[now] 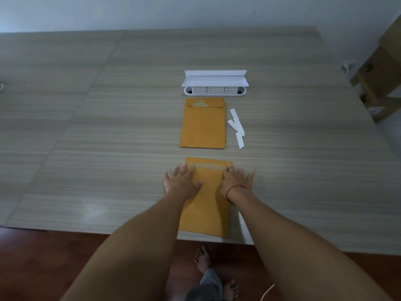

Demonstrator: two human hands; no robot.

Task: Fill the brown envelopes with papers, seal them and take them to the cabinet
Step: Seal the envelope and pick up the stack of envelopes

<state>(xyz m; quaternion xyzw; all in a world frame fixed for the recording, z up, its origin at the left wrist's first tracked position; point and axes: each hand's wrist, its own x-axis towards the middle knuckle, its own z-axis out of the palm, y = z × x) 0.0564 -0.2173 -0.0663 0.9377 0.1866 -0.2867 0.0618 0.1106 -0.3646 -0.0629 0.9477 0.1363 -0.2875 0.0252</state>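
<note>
A brown envelope (206, 209) lies flat near the table's front edge, its flap folded down at the far end. My left hand (182, 181) presses with straight fingers on the flap's left corner. My right hand (235, 181) presses flat on the flap's right corner; a red thread circles that wrist. A second brown envelope (202, 124) lies farther back, flap closed, apart from both hands.
Several white paper strips (237, 127) lie right of the far envelope. A white socket box with a raised lid (214, 83) stands behind it on the wood-grain table (108, 127). Cardboard boxes (382, 72) stand at the far right. Bare feet (202, 259) show on the red-brown floor.
</note>
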